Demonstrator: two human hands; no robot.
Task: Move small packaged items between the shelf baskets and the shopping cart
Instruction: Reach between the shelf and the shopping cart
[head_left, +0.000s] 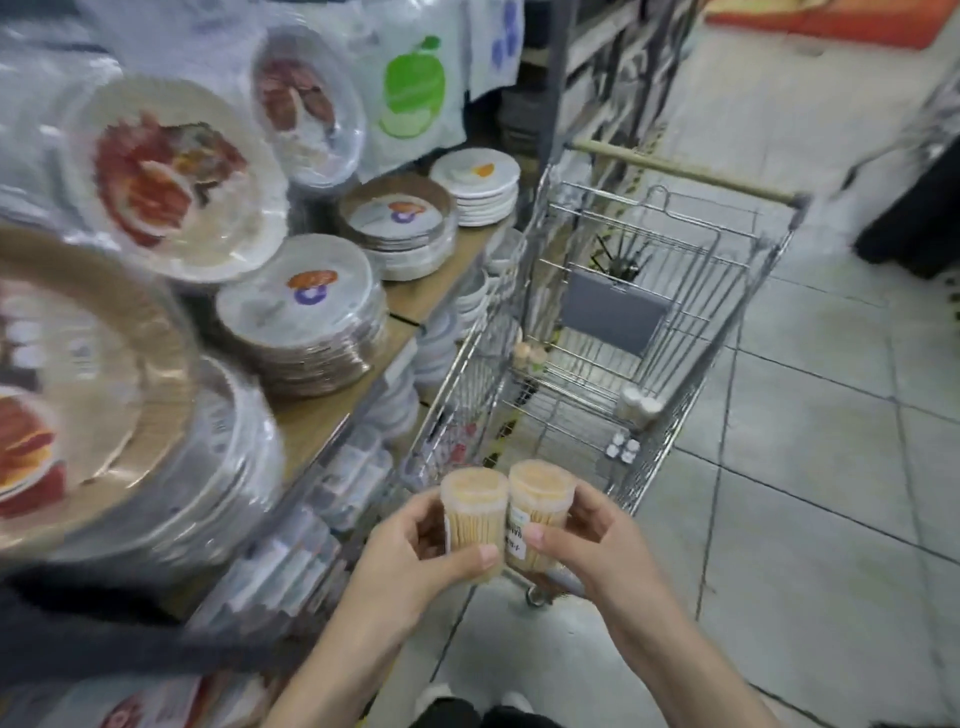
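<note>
My left hand (415, 556) grips a clear round tub of toothpicks (474, 512), upright, at the bottom centre. My right hand (589, 540) grips a second toothpick tub (537, 499) with a white label, touching the first one. Both tubs are held just in front of the near end of a wire shopping cart (691, 332). Inside the cart lie a pale tub on its side (639, 408), a small pack of white caps (623, 449) and another small packet (530, 356) at its left wall.
To the left, a wooden shelf (332, 410) carries wrapped stacks of paper plates (301, 317) and lower shelves hold small packaged goods (358, 478). Tiled floor (810, 467) lies to the right of the cart. A dark shape (914, 228) stands at the far right.
</note>
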